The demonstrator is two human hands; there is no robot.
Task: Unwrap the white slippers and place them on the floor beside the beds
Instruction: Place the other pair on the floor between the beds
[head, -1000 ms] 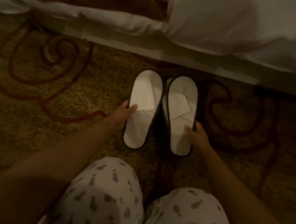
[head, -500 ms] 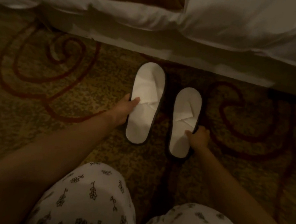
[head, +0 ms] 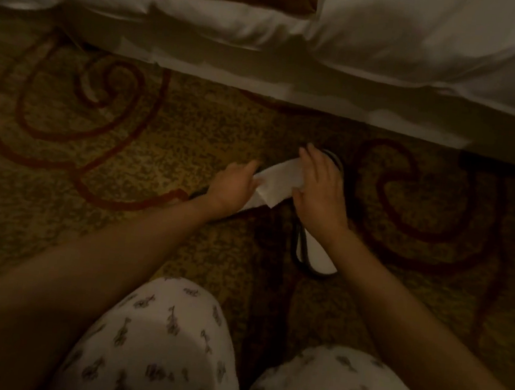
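Observation:
Two white slippers with dark rims are on the patterned carpet beside the bed. One slipper (head: 278,181) lies turned at a slant between my hands, toe end up to the right. My left hand (head: 235,186) grips its lower left part and hides it. My right hand (head: 320,192) closes over its upper right end, thumb below and fingers on top. The other slipper (head: 319,255) lies lengthwise under my right hand and wrist; only its heel and a bit of its toe (head: 333,156) show.
The bed's white base (head: 293,84) runs across the top, with white bedding (head: 425,37) hanging over it. Brown carpet with dark red swirls (head: 96,146) spreads left and right. My knees in flower-print trousers (head: 155,343) fill the bottom edge.
The left slipper has swung from pointing at the bed to lying at a slant. My right hand left the right slipper's side and moved up over it onto the slanted slipper's end.

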